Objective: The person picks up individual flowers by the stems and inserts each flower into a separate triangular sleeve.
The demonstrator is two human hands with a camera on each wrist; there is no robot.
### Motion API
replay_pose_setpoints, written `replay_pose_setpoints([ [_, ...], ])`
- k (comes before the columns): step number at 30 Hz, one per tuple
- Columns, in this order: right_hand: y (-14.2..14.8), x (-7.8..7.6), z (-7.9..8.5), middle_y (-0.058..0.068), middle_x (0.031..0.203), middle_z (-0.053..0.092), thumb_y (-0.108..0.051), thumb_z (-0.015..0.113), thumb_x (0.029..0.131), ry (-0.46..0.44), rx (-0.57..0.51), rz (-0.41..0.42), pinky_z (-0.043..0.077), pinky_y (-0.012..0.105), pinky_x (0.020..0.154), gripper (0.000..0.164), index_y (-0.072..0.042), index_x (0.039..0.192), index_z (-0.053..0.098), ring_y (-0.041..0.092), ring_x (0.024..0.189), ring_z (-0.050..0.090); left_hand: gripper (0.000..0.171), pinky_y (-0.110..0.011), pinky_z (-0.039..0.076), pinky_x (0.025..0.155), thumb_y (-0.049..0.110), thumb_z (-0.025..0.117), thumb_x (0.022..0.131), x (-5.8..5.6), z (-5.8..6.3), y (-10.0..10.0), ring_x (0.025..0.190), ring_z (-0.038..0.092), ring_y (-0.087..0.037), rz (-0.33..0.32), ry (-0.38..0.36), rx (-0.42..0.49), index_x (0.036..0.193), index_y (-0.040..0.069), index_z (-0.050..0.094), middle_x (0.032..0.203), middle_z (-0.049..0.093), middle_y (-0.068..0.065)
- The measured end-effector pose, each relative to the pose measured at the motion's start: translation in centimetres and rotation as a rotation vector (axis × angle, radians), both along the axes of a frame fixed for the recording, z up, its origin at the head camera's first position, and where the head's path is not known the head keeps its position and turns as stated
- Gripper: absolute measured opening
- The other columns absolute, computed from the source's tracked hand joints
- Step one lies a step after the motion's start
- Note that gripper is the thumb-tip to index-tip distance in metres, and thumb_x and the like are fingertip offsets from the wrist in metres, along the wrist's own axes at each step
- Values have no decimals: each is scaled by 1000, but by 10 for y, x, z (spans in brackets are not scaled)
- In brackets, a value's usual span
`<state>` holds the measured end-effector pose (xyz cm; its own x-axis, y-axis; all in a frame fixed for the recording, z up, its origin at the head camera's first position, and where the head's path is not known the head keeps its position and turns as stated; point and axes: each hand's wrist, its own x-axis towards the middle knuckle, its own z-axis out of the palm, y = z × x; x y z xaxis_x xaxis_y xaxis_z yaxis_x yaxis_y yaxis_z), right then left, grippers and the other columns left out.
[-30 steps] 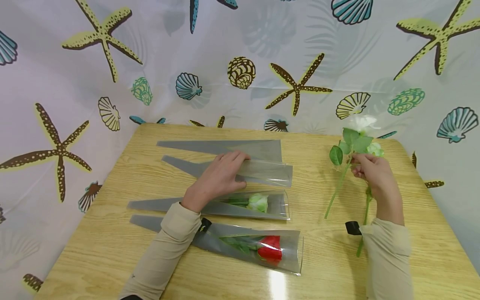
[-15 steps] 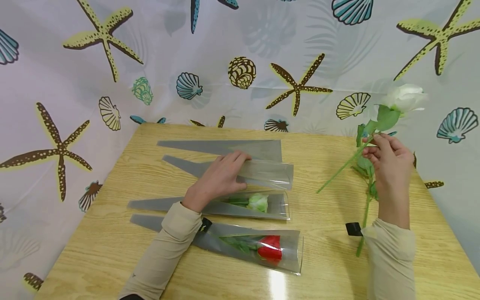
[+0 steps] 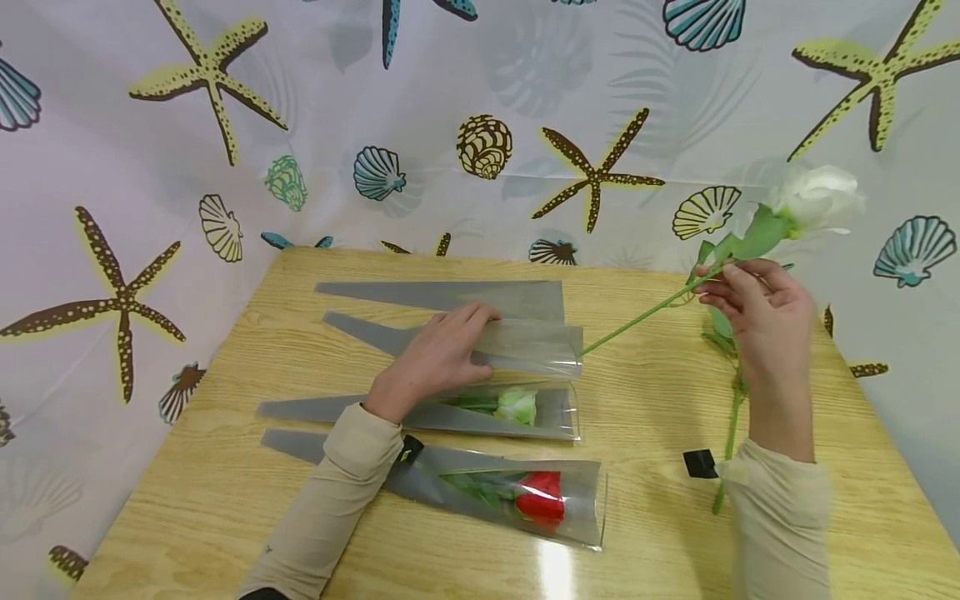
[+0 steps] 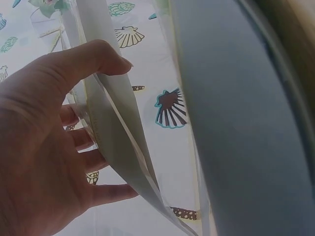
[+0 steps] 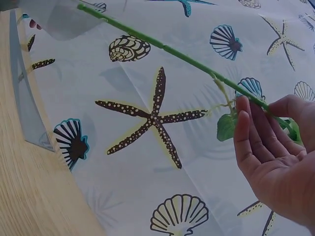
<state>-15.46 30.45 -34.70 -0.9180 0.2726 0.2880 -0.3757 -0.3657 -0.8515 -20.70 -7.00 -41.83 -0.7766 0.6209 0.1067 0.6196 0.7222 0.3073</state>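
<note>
Up close, the left wrist view shows what the head view hides: the left hand [image 3: 438,354] is loosely curled, holding the empty wrapper [image 3: 532,346] between its thumb on one side and fingers on the other. Likewise, the right wrist view shows the right hand [image 3: 772,321] nearly closed at the tips, thumb and fingers pinching the stem [image 3: 637,319] of the white rose [image 3: 817,200]. Only the head view shows its bloom, at one o'clock from that hand.

See-through with grey edges, the wrapper narrows at nine o'clock and widens at three. The rose's bare green stem slants down toward half past eight, its end at the wrapper's wide mouth; whether it is inside, I cannot tell. Leaves sit just below the full white bloom.

On the wood-grain table [image 3: 637,517], a second wrapper [image 3: 517,298] lies at twelve o'clock from the held one. A wrapped pale rose [image 3: 516,406] lies at four o'clock from the left hand, a wrapped red rose [image 3: 540,498] at five. A loose flower [image 3: 731,433] runs toward six o'clock beneath the right arm. Behind hangs white cloth [image 3: 480,67] printed with starfish and shells.
</note>
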Motion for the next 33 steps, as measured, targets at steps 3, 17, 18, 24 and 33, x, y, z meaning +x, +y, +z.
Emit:
replay_pose_setpoints([
  [3,-7,0,1,19,95,81,2,66,100,6,19,40,65,30,74,10,10,106,65,25,81,81,63,-58,45,115,29,75,93,0,0,0,138,56,-24,-2,5,0,149,13,50,149,56,-6],
  [17,-33,2,-2,8,109,82,-2,61,105,32,265,180,62,26,87,28,6,131,65,17,96,80,61,-59,47,112,29,70,94,-1,-1,-1,136,58,-26,34,23,44,150,13,50,150,56,-7],
  [18,-34,1,-2,7,110,82,-2,61,105,39,282,178,62,26,87,26,6,128,66,17,97,80,61,-58,47,111,29,70,94,-1,-1,-1,136,58,-26,35,20,48,150,13,50,150,56,-7],
  [24,-42,-1,-5,4,111,83,-2,61,105,76,340,198,60,25,93,22,12,119,71,14,100,79,61,-57,49,109,30,69,95,-2,-1,-3,132,60,-26,41,-2,66,151,13,48,151,55,-8],
  [33,-55,-2,-11,1,106,84,1,62,103,67,424,184,60,27,96,27,7,129,66,14,96,80,62,-57,49,110,31,69,95,-2,2,-4,131,61,-28,59,4,74,150,11,48,149,56,-9],
])
